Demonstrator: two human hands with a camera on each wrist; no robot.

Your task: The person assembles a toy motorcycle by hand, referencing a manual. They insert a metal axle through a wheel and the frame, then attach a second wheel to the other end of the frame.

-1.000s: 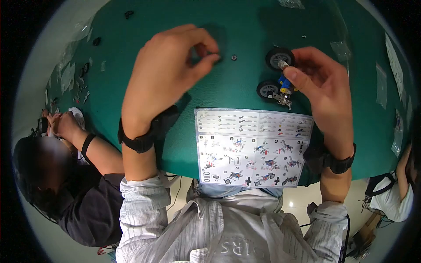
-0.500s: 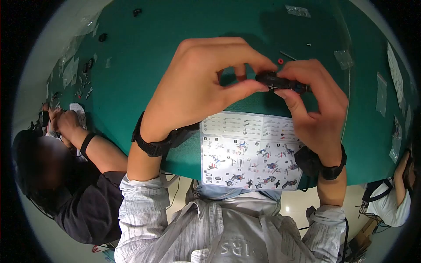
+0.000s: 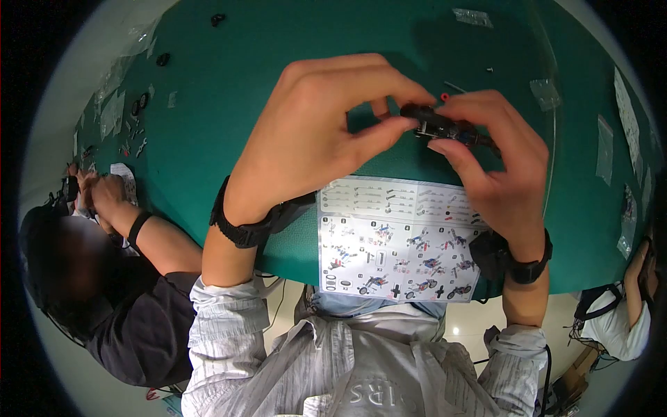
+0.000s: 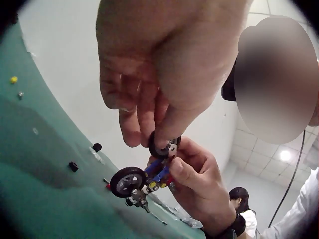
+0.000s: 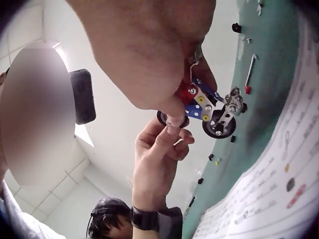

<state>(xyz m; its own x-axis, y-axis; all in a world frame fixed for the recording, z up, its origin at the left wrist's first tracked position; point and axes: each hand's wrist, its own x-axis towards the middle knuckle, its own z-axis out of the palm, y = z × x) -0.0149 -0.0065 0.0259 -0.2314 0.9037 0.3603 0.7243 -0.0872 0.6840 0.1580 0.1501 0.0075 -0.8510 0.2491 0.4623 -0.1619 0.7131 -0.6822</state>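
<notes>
A small model motorcycle [image 3: 445, 128] with blue, red and metal parts is held above the green table between both hands. In the head view the left hand [image 3: 313, 132] pinches its wheel end from the left. The right hand [image 3: 511, 156] grips the body from the other side. The left wrist view shows the left hand [image 4: 164, 64] with its fingertips on one wheel [image 4: 162, 147], while the other wheel [image 4: 128, 182] hangs free. In the right wrist view, the right hand's [image 5: 139, 55] thumb and the left fingertips meet at a wheel, partly covering it.
A printed instruction sheet [image 3: 396, 240] lies at the table's near edge. Beyond the hands are a red ring [image 3: 445, 97], a thin rod [image 3: 455, 87] and a small screw [image 3: 490, 69]. Plastic bags [image 3: 604, 149] lie right; loose parts [image 3: 142, 101] lie left, near a seated person [image 3: 146, 313].
The left hand has come across to the right and now pinches the model's wheel. The model has turned from side-on to edge-on in the head view; the right hand still grips it.
</notes>
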